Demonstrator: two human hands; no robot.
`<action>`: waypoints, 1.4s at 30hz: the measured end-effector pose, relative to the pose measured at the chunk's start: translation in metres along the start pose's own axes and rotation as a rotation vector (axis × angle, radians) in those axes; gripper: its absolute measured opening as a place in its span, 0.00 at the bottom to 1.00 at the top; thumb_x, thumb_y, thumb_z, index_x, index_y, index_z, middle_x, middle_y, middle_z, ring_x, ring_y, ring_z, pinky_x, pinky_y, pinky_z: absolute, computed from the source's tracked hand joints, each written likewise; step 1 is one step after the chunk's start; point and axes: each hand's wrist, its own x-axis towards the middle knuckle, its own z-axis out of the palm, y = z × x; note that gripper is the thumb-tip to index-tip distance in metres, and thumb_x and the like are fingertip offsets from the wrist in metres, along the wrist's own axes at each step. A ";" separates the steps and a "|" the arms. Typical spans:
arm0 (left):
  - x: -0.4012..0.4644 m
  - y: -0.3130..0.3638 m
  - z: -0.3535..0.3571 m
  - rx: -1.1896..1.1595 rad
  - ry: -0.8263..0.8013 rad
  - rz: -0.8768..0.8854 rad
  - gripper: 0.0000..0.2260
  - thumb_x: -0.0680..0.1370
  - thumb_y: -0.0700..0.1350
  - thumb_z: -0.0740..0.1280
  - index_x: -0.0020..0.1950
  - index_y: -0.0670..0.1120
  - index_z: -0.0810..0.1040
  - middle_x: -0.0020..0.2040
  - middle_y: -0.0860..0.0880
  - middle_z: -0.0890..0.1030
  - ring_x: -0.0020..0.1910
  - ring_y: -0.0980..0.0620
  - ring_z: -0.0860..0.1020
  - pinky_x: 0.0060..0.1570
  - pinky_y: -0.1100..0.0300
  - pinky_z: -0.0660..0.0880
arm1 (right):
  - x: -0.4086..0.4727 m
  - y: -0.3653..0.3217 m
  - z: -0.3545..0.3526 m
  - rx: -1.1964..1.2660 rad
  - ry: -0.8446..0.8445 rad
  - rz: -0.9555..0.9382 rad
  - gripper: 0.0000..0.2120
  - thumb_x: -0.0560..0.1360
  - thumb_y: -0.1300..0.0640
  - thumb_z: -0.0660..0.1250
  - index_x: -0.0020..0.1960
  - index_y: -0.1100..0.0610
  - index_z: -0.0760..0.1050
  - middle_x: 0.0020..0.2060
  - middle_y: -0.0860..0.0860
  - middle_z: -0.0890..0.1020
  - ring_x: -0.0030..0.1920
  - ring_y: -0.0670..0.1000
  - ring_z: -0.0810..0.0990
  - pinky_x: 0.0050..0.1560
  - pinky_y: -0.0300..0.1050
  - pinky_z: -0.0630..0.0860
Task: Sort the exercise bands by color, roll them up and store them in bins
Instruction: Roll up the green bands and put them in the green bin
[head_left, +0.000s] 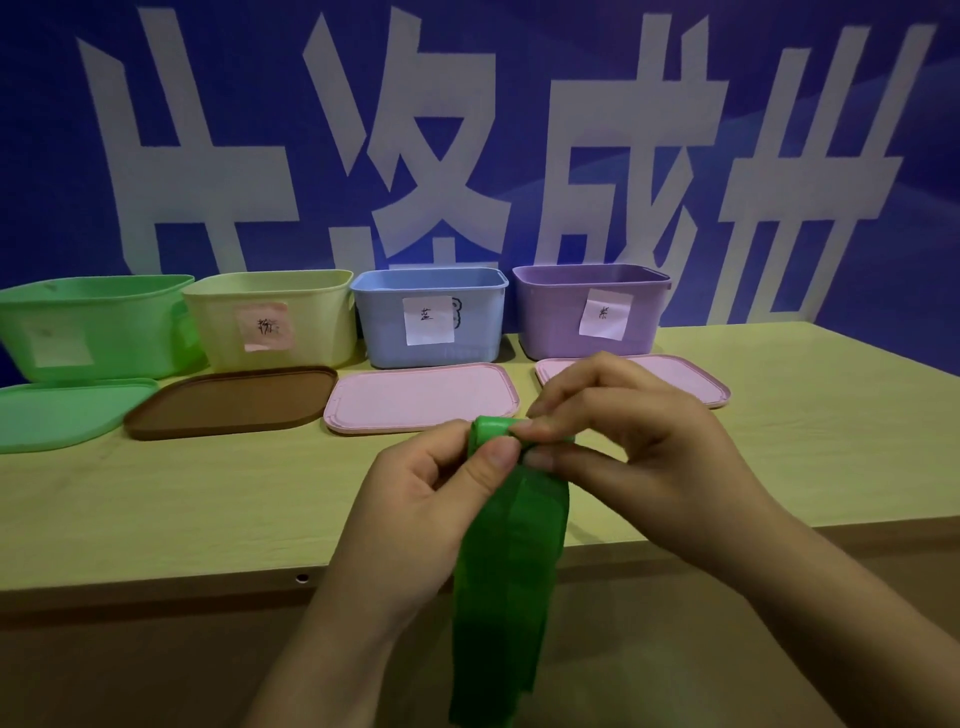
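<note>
A green exercise band (506, 566) hangs in front of the table edge, its top end rolled into a small coil between my fingers. My left hand (415, 499) pinches the coil from the left, thumb on its front. My right hand (639, 441) pinches it from the right with curled fingers. Four open bins stand along the back of the table: green bin (98, 322), yellow bin (270, 317), blue bin (431, 312) and purple bin (592, 306), each with a paper label.
A lid lies in front of each bin: green lid (62, 410), brown lid (228, 400), pink lid (415, 397) and another pink lid (675, 376). The wooden table (182, 509) ends near my wrists. A blue wall with large white characters stands behind.
</note>
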 end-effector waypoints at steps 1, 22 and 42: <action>0.001 0.001 -0.002 0.017 -0.002 0.016 0.09 0.72 0.53 0.69 0.46 0.49 0.83 0.41 0.46 0.84 0.42 0.52 0.82 0.41 0.62 0.79 | 0.000 -0.002 -0.001 0.107 -0.017 0.087 0.08 0.69 0.49 0.68 0.47 0.48 0.81 0.45 0.44 0.79 0.52 0.46 0.79 0.51 0.40 0.78; 0.006 0.027 -0.022 -0.123 -0.118 -0.116 0.11 0.62 0.41 0.69 0.41 0.51 0.86 0.39 0.47 0.85 0.36 0.54 0.83 0.30 0.66 0.76 | 0.022 -0.016 -0.004 -0.117 -0.039 -0.044 0.09 0.72 0.57 0.66 0.51 0.49 0.78 0.45 0.42 0.80 0.49 0.42 0.78 0.48 0.34 0.78; 0.008 0.028 -0.016 0.150 0.006 -0.005 0.12 0.65 0.50 0.72 0.48 0.57 0.84 0.44 0.53 0.85 0.48 0.54 0.82 0.52 0.56 0.77 | 0.016 -0.014 -0.005 -0.229 0.126 -0.218 0.10 0.74 0.58 0.63 0.53 0.55 0.78 0.48 0.44 0.77 0.51 0.41 0.76 0.48 0.28 0.74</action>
